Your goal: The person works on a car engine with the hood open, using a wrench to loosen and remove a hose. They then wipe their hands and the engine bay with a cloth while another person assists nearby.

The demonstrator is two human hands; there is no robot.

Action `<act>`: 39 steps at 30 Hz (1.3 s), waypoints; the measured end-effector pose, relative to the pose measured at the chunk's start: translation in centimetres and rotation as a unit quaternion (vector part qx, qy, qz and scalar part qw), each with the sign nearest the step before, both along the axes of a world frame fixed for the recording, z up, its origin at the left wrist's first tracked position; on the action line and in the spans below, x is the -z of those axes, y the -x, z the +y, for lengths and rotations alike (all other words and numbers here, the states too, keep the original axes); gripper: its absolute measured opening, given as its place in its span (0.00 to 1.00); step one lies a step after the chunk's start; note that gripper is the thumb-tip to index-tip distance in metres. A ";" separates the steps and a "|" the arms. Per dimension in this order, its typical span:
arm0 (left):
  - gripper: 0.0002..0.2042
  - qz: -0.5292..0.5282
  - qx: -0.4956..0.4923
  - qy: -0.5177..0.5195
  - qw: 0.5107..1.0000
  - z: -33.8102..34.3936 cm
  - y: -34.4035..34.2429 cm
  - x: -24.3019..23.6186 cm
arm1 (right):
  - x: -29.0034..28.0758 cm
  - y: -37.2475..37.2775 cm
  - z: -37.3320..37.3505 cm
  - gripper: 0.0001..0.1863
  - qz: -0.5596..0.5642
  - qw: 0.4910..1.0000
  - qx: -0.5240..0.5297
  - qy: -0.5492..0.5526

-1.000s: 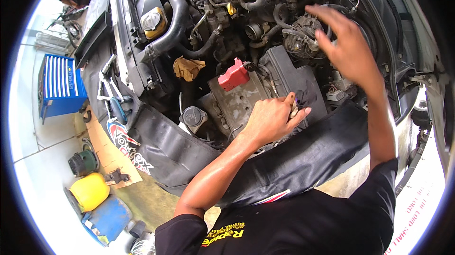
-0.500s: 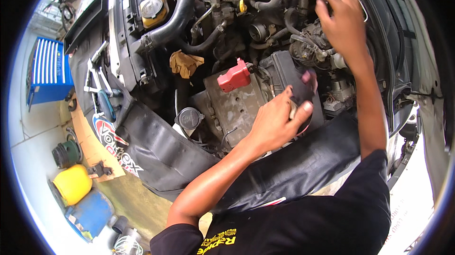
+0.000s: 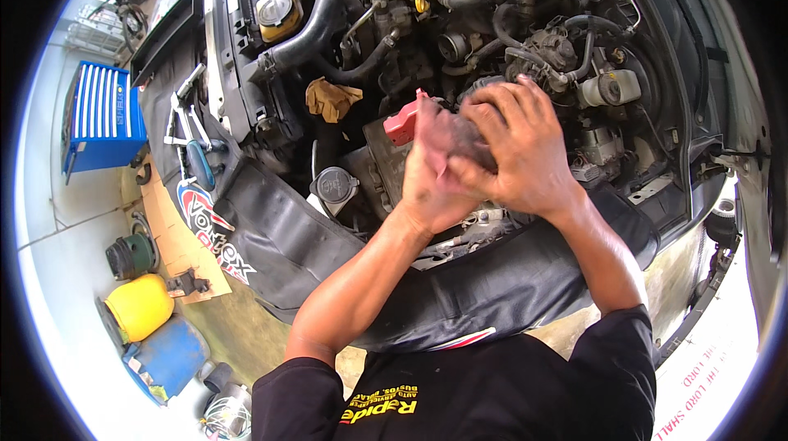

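My left hand (image 3: 435, 193) and my right hand (image 3: 524, 150) meet over the engine bay. A dirty reddish-grey rag (image 3: 450, 136) is bunched between them, hiding most of the left fingers. The right fingers curl over the rag's dark side, with the thumb crossing toward the left palm. Just past the right fingers shows the end of a black plastic box (image 3: 479, 85); the hands cover the rest. Left of the rag, a red terminal cover (image 3: 401, 123) sits above the battery (image 3: 384, 154), partly behind my left hand.
Crumpled brown paper (image 3: 332, 100) lies among the hoses. Hand tools (image 3: 190, 125), including a blue-handled one (image 3: 199, 165), rest on the black fender cover (image 3: 279, 203). A round black cap (image 3: 335, 185) stands beside the battery. On the floor are a blue tool cabinet (image 3: 103, 117) and a yellow container (image 3: 139, 307).
My right hand has come down from the far right of the engine and joined the left at the rag. The left hand has shifted left. The view has shifted slightly.
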State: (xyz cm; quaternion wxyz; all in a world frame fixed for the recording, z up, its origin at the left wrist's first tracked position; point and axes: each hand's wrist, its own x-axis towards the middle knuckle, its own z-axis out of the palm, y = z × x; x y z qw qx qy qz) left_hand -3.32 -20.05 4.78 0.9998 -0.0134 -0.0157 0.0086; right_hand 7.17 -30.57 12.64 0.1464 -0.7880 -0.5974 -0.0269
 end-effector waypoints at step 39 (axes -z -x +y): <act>0.35 0.138 -0.024 -0.567 0.812 -0.9 -1.3 -0.3 | -0.7 0.9 -2.9 0.42 -0.032 0.987 -0.077 0.137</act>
